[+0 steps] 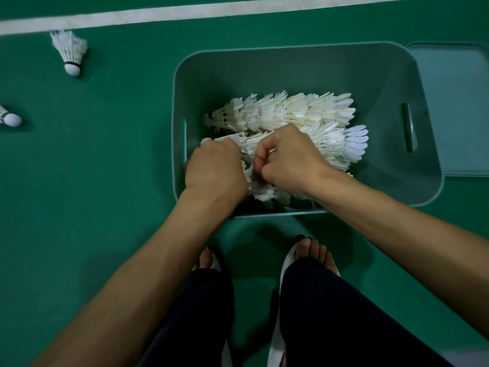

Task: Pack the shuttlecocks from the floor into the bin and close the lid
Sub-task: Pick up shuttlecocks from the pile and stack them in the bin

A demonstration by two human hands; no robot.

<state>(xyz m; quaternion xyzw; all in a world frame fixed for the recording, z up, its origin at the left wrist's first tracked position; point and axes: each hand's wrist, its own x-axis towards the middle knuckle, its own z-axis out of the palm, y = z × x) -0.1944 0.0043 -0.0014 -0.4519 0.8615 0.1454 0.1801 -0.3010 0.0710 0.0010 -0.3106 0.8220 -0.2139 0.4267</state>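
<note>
A teal plastic bin [304, 67] stands on the green court floor, holding rows of nested white feather shuttlecocks [285, 112] lying on their sides. Both hands are inside the bin at its near left. My left hand [214, 168] is closed over the cork end of a shuttlecock stack [344, 144]. My right hand [288, 154] grips the same stack's feathers just beside it. Two loose shuttlecocks lie on the floor to the left, one shuttlecock [70, 51] near the white line and another shuttlecock [9, 118] at the frame's left edge. The bin's lid [455, 109] lies flat to the right.
A white court line [185, 13] runs across the top. My feet in sandals [312, 254] stand just in front of the bin's near wall, with dark trousers below.
</note>
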